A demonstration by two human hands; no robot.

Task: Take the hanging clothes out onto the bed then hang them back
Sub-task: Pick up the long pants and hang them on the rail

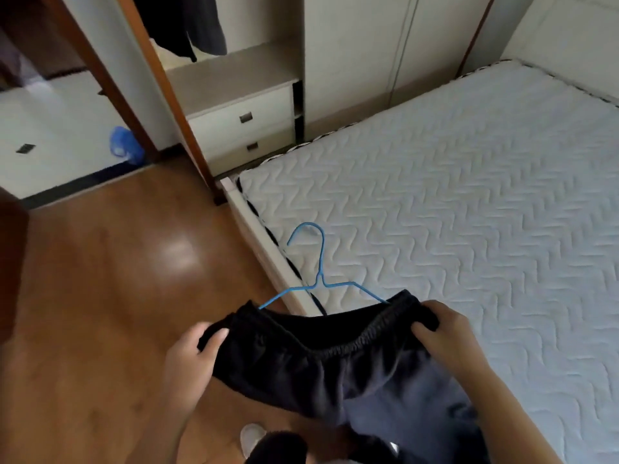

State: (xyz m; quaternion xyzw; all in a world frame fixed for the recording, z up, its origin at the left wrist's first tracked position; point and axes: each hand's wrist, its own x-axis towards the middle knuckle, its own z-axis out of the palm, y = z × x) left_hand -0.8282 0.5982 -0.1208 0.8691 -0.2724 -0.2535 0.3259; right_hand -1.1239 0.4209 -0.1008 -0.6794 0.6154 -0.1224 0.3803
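Dark shorts with an elastic waistband (335, 363) hang between my hands over the bed's near corner. My left hand (191, 360) grips the waistband's left end, and my right hand (445, 336) grips its right end. A blue wire hanger (320, 262) sticks up out of the waistband, its arms inside the shorts and its hook pointing away from me. The bed (469, 195) with a white quilted mattress fills the right side. Dark clothes (187, 25) hang in the open wardrobe at the top left.
The wardrobe has a shelf and two drawers (241, 128) under the hanging clothes, with a wooden door frame (167, 95) beside it. A blue object (125, 145) lies on the floor by the doorway. Brown wooden floor (117, 279) spreads at left. My shoe (251, 437) shows below.
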